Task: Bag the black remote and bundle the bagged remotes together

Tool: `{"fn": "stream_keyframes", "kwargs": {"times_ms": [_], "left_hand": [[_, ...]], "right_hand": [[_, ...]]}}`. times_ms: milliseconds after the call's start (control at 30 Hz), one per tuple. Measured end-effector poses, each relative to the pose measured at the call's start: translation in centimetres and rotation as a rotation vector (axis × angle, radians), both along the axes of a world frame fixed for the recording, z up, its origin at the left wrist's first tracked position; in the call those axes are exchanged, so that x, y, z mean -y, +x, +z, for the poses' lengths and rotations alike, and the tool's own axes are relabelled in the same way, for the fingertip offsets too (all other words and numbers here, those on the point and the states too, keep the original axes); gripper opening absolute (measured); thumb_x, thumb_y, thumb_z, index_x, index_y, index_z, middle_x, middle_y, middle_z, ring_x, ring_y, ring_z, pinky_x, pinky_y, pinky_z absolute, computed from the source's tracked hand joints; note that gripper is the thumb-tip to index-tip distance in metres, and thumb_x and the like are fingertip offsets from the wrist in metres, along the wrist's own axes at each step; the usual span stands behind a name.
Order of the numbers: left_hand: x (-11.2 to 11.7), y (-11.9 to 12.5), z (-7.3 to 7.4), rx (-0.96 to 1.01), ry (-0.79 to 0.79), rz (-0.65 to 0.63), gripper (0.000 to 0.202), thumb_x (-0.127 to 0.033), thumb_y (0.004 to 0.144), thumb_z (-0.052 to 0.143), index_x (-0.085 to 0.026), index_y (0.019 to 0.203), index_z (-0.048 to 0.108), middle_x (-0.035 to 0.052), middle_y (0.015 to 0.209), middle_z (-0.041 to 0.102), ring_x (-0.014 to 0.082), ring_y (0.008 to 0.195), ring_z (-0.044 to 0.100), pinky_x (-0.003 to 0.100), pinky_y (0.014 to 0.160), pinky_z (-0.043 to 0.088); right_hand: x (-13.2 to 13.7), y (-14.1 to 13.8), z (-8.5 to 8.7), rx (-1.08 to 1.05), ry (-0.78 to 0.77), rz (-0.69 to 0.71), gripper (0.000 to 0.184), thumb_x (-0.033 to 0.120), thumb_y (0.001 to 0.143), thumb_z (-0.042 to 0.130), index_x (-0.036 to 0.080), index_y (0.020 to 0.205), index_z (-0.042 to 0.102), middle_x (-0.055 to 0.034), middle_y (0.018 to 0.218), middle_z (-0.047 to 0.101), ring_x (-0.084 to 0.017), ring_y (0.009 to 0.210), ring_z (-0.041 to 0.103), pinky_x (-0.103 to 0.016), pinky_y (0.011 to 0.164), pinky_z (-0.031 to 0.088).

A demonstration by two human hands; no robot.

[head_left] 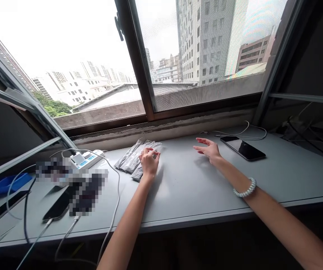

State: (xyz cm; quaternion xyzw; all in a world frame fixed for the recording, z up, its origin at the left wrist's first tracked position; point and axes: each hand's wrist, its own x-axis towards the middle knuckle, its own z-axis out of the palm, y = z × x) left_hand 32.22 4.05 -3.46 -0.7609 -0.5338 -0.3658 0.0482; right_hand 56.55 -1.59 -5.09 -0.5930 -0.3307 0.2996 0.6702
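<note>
My left hand [149,162] rests on a fanned row of clear plastic packets [130,159] with dark contents, lying on the grey table [189,191] below the window. Its fingers curl over the nearest packet's top end. My right hand [209,149] hovers just above the bare tabletop to the right, fingers spread and holding nothing. A beaded bracelet [245,190] circles my right wrist. A black phone [242,147] lies screen up just right of that hand.
A white power strip [86,159] with cables sits at the left, beside charging phones [58,205] and a blurred patch. White cable [248,131] loops behind the black phone. A blue tray [3,184] lies far left. The window frame [138,67] rises behind the table.
</note>
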Motion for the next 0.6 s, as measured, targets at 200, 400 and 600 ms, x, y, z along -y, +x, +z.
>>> {"fn": "stream_keyframes", "kwargs": {"times_ms": [200,400,600], "left_hand": [[-0.01,-0.33,0.09,-0.026,-0.063,0.073,0.027,-0.044,0.079,0.058,-0.021,0.064,0.060,0.0063,0.099,0.058,0.0227,0.100,0.051,0.038,0.089,0.035],[0.28,-0.64,-0.23,-0.153,-0.203,0.226,0.033,-0.040,0.077,0.058,-0.018,0.101,0.055,0.0141,0.111,0.053,0.0283,0.109,0.045,0.041,0.090,0.033],[0.51,-0.99,-0.10,-0.160,-0.234,0.280,0.038,-0.040,0.077,0.057,-0.017,0.107,0.053,0.0165,0.113,0.052,0.0310,0.111,0.043,0.040,0.088,0.034]], "right_hand": [[0.07,0.67,-0.05,0.042,-0.048,-0.064,0.042,0.025,0.052,0.076,0.020,0.092,0.068,-0.0059,0.107,0.061,-0.017,0.088,0.060,-0.019,0.052,0.048],[0.17,0.60,-0.04,0.067,-0.062,-0.072,0.036,0.028,0.056,0.072,0.020,0.091,0.067,-0.0069,0.107,0.061,-0.017,0.084,0.060,-0.019,0.051,0.047],[0.24,0.37,-0.09,0.145,-0.060,-0.026,0.036,0.032,0.058,0.070,0.020,0.092,0.067,-0.0071,0.104,0.063,-0.016,0.081,0.060,-0.021,0.052,0.047]]}}
